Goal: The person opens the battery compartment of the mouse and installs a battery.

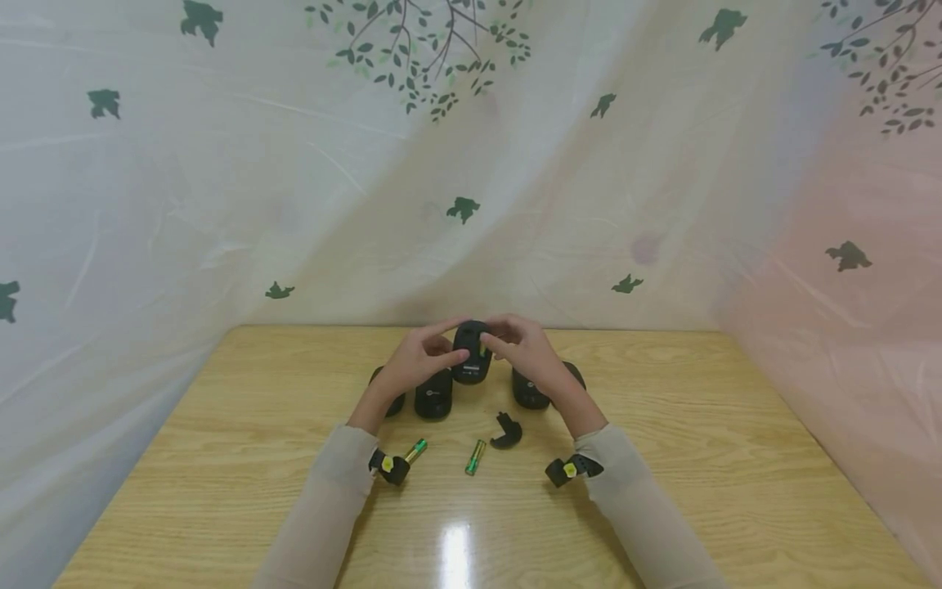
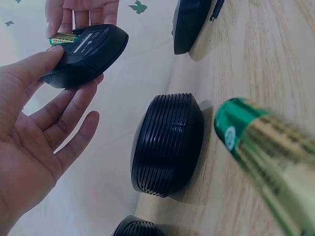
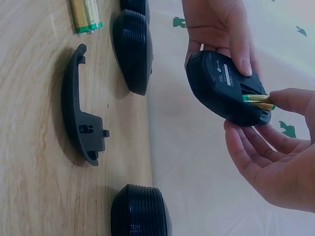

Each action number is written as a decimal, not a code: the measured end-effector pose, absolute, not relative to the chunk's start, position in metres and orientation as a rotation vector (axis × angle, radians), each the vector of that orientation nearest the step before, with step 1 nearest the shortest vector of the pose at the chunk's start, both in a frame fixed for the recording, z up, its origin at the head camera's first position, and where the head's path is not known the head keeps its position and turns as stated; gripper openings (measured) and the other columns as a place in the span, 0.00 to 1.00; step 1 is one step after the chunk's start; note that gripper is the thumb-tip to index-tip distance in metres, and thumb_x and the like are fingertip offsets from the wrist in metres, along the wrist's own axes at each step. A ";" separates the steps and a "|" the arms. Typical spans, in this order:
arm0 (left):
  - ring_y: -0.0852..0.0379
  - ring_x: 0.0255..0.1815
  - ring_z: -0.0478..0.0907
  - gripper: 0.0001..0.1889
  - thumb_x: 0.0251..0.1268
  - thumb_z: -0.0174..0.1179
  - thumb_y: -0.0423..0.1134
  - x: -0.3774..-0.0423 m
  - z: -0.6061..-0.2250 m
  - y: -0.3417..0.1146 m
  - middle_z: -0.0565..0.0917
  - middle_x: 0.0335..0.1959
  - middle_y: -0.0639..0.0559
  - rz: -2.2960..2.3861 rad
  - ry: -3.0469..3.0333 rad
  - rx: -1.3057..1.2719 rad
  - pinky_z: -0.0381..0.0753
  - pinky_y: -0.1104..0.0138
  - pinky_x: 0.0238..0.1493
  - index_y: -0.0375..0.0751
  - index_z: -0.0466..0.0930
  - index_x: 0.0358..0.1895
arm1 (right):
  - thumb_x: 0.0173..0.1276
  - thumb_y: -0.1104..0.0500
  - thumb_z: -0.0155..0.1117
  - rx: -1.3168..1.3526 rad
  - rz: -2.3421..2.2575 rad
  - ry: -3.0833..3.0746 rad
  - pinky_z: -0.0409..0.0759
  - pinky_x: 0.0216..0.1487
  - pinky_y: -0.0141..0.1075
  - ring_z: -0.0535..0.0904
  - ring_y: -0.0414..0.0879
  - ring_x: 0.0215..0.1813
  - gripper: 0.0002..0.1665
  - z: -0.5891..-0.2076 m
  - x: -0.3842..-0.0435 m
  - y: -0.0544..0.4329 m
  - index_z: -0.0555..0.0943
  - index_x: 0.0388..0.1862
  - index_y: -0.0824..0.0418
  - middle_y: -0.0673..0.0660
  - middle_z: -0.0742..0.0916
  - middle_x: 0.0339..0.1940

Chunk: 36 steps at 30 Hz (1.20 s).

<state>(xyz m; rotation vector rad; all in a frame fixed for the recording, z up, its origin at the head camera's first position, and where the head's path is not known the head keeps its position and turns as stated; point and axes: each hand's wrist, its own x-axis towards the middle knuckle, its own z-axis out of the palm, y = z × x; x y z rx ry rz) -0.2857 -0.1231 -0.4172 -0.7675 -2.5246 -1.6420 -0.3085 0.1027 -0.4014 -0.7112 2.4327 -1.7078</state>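
Raised over the table, a black computer mouse [image 1: 471, 370] is turned underside up with its battery bay uncovered. My left hand [image 1: 421, 357] grips it, thumb on the underside and fingers beneath. A green-and-gold battery [image 3: 255, 99] lies tilted in the bay, one end sticking up. On that end presses the thumb of my right hand [image 1: 528, 353], whose fingers are under the mouse's edge. Below the hands, a curved black battery cover [image 3: 73, 110] with small clips lies on the wood. Two loose batteries lie on the table: one in the middle [image 1: 475, 457], another [image 1: 416, 450] by my left wrist.
Several more black mice stand on the wooden table [image 1: 243, 458]: one mouse [image 1: 433, 398] below my left hand, another [image 1: 530, 393] below my right, others partly hidden by the arms. A pale patterned curtain [image 1: 331, 204] hangs behind the table's back edge.
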 end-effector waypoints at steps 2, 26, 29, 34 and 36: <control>0.42 0.39 0.87 0.30 0.71 0.64 0.32 -0.290 -0.422 -0.124 0.89 0.40 0.33 -1.633 -2.523 -0.772 0.82 0.65 0.42 0.36 0.69 0.74 | 0.75 0.58 0.64 -0.710 -1.703 2.436 0.84 0.53 0.58 0.84 0.55 0.48 0.20 -0.401 -0.308 0.103 0.80 0.61 0.67 0.67 0.86 0.52; 0.52 0.40 0.88 0.29 0.69 0.67 0.38 -0.294 -0.429 -0.126 0.90 0.47 0.41 -1.645 -2.509 -0.831 0.85 0.63 0.44 0.46 0.73 0.73 | 0.74 0.62 0.65 -0.652 -1.682 2.428 0.84 0.47 0.41 0.84 0.52 0.49 0.16 -0.401 -0.307 0.105 0.80 0.56 0.67 0.66 0.85 0.52; 0.51 0.40 0.88 0.29 0.70 0.67 0.38 -0.293 -0.428 -0.126 0.90 0.47 0.41 -1.649 -2.515 -0.822 0.85 0.64 0.44 0.46 0.73 0.73 | 0.74 0.61 0.65 -0.663 -1.672 2.442 0.82 0.46 0.39 0.83 0.53 0.49 0.15 -0.401 -0.307 0.105 0.80 0.56 0.67 0.65 0.85 0.52; 0.53 0.40 0.89 0.29 0.70 0.66 0.38 -0.294 -0.426 -0.126 0.90 0.45 0.42 -1.647 -2.517 -0.841 0.84 0.65 0.44 0.46 0.72 0.73 | 0.74 0.62 0.65 -0.680 -1.665 2.464 0.80 0.46 0.37 0.82 0.54 0.49 0.14 -0.400 -0.306 0.105 0.81 0.55 0.66 0.65 0.85 0.52; 0.53 0.39 0.89 0.29 0.70 0.66 0.38 -0.294 -0.426 -0.126 0.90 0.45 0.42 -1.646 -2.512 -0.856 0.85 0.65 0.44 0.46 0.72 0.73 | 0.73 0.61 0.65 -0.683 -1.664 2.467 0.80 0.46 0.38 0.83 0.54 0.49 0.14 -0.400 -0.306 0.105 0.81 0.55 0.66 0.65 0.85 0.52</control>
